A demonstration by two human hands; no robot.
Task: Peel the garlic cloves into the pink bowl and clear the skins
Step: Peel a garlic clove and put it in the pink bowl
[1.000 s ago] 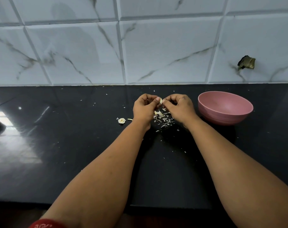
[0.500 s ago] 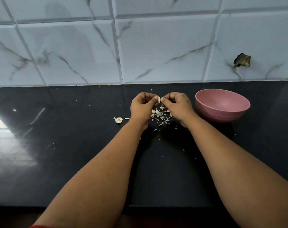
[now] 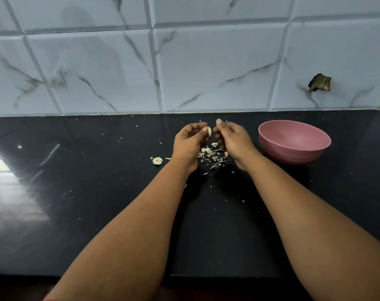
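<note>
My left hand point(image 3: 189, 143) pinches a pale garlic clove point(image 3: 209, 131) between thumb and fingers, a little above the black counter point(image 3: 97, 192). My right hand point(image 3: 235, 141) is just to the right of the clove, a small gap away from it, thumb raised and fingers loosely curled, with nothing visible in it. Below and between the hands lies a pile of papery skins point(image 3: 213, 157), with a small pale piece point(image 3: 214, 144) at its far edge. The pink bowl point(image 3: 293, 150) stands right of my right hand; the part of its inside that shows holds nothing.
A garlic root stub point(image 3: 157, 160) lies on the counter left of my left wrist. Tiny skin flakes are scattered across the counter. A marble-tiled wall point(image 3: 206, 72) rises behind, with a broken hole point(image 3: 319, 83) at the right. Window glare point(image 3: 15, 187) lies at the left.
My right hand has come off the clove and moved slightly right, thumb lifted. The left hand still holds the clove. The view has shifted a little.
</note>
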